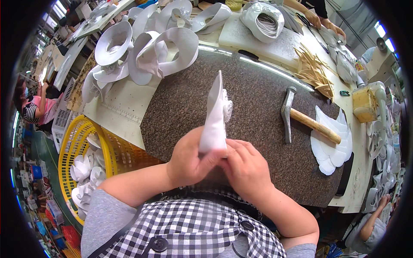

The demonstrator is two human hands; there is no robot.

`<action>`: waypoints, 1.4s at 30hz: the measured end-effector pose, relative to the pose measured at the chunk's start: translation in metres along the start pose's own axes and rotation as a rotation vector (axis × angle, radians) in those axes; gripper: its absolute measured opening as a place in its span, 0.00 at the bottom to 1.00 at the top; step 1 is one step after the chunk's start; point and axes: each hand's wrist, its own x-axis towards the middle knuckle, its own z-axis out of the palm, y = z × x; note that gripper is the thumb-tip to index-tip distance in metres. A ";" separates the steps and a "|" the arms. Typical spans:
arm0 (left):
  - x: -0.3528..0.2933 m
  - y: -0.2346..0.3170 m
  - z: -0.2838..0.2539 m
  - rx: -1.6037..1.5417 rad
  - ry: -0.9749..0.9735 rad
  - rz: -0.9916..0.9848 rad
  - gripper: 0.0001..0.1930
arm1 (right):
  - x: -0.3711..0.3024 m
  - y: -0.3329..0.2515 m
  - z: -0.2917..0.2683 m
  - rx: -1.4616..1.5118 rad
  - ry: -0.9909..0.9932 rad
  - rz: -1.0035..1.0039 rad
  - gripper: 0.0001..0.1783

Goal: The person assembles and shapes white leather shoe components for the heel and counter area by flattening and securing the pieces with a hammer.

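Observation:
Between both hands, above the near part of a dark speckled stone slab [180,112], I hold a white shoe upper [214,116] on edge. Its pointed end rises away from me, and a sparkly ornament [227,105] sticks out on its right side. My left hand [189,157] grips the lower left of the piece, thumb across its near edge. The fingers of my right hand [246,167] pinch the near right corner, close against my left thumb. What lies under the right fingertips is hidden.
A hammer [316,124] lies on the slab at right, its handle over stacked white cut pieces [333,150]. White shoe uppers [172,51] crowd the far left. Beside me stands a yellow basket [112,150]. Wooden strips [314,69] and a co-worker's hands [331,28] are far right.

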 end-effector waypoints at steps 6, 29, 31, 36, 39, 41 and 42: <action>0.018 -0.026 0.006 -0.178 0.224 -0.348 0.19 | 0.018 0.007 0.004 -0.294 -0.147 -0.040 0.43; 0.010 -0.033 0.005 0.085 0.261 -0.313 0.13 | 0.044 0.098 -0.092 -0.794 0.127 -0.098 0.14; 0.010 -0.033 0.005 0.133 0.273 -0.293 0.12 | 0.050 0.082 -0.100 -0.937 -0.108 -0.002 0.11; 0.011 -0.038 0.004 0.174 0.328 -0.185 0.11 | 0.026 0.043 -0.112 -0.782 -0.190 0.007 0.12; 0.013 -0.035 0.006 0.167 0.321 -0.132 0.11 | 0.014 0.020 -0.098 -0.202 -0.101 0.099 0.15; 0.012 -0.036 0.005 0.097 0.315 -0.169 0.11 | 0.007 0.012 -0.079 -0.066 -0.140 0.227 0.13; 0.012 -0.036 0.005 0.031 0.310 -0.202 0.11 | 0.005 0.015 -0.067 -0.137 -0.229 0.240 0.12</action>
